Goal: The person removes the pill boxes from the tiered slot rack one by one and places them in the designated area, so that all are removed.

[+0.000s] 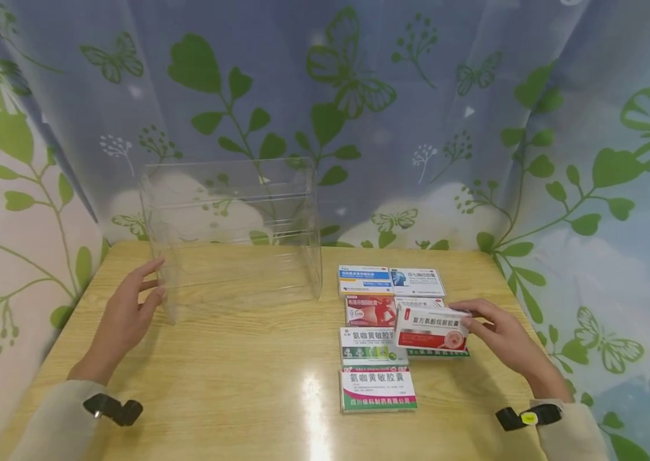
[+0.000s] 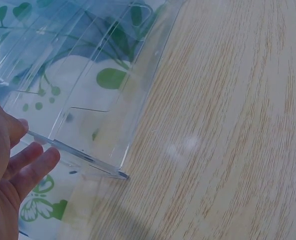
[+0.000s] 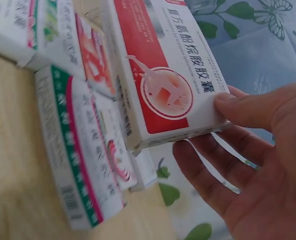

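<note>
My right hand (image 1: 500, 336) pinches a red-and-white medicine box (image 1: 431, 330) at its right end, thumb on the printed face and fingers beneath. The box is tilted above other medicine boxes; in the right wrist view, a green-and-pink-striped box (image 3: 80, 150) lies below it. At the left, my left hand (image 1: 129, 314) holds the side edge of a clear plastic rack (image 1: 232, 256) that has several tiers. In the left wrist view the thumb and fingers lie on either side of the panel edge (image 2: 88, 156).
Two columns of medicine boxes lie right of centre: a blue-and-white box (image 1: 364, 282), a red box (image 1: 369, 311), a green-and-white box (image 1: 371, 346) and a pink-and-green box (image 1: 378, 389) among them. A patterned curtain (image 1: 359, 115) borders the wooden table (image 1: 232, 384) behind and at the sides.
</note>
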Tool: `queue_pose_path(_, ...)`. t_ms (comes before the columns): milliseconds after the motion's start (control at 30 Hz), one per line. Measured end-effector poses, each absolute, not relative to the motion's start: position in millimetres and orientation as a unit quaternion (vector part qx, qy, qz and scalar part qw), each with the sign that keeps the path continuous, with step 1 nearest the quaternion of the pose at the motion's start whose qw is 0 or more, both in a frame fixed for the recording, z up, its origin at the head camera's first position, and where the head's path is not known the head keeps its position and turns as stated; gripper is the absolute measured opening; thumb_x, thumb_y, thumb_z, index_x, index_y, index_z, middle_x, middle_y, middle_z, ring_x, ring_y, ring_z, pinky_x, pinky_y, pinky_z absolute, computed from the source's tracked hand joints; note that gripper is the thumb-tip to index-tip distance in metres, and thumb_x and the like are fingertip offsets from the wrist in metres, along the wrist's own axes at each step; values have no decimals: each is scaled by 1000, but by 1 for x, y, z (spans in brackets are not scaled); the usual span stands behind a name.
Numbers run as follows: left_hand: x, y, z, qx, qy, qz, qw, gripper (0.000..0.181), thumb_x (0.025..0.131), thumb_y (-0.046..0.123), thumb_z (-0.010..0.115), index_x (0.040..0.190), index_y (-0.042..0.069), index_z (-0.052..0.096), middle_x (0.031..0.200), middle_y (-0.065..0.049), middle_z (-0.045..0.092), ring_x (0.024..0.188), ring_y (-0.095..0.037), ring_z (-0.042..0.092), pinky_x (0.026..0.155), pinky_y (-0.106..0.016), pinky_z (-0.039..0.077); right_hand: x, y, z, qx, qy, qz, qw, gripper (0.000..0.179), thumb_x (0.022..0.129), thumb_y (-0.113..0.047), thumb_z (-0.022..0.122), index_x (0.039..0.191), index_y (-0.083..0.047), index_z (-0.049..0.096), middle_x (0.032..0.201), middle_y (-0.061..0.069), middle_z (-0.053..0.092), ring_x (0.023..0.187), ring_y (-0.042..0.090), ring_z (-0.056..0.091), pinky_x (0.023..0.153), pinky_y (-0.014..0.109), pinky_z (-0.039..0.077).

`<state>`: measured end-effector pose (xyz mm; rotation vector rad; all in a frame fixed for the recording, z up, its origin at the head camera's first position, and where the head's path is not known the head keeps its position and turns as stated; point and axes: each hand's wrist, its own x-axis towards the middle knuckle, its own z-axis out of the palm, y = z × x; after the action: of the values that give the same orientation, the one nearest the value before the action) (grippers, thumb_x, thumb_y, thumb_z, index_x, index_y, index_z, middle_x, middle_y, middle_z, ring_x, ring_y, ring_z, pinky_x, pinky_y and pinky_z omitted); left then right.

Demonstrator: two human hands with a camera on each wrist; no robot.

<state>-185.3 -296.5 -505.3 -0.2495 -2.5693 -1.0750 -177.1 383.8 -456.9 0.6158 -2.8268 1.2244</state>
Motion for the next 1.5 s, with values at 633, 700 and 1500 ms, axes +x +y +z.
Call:
queue_pose_path(633, -182, -296, -499, -84, -905, -381, 170, 58, 113, 6, 57, 168, 9, 40, 163, -31, 45, 128, -57, 63, 91, -70, 60, -142, 438, -494, 162, -857, 437, -222, 38, 118, -17, 50, 148, 2, 61, 152, 24, 59, 115, -6, 65, 89, 25, 65)
queue_pose_path(700, -181, -295, -500, -86, -904, -382, 169, 58, 113, 6, 57, 168, 9, 40, 163, -31, 45, 128, -57, 63, 91, -70, 60, -142, 436, -498, 149, -858, 436, -228, 38, 117, -18, 51, 148, 2, 62, 153, 33, 55, 114, -6, 64, 89, 25, 65)
queue_pose_path(1500, -177, -293, -500, -80, -906, -384, 161, 56, 114, 8, 55, 168, 8, 39, 164, -30, 45, 129, -55, 64, 92, -69, 60, -138, 420, -519, -34, -901, 397, -174, 44, 104, -23, 77, 135, 1, 57, 129, 20, 65, 104, 25, 71, 73, 28, 63)
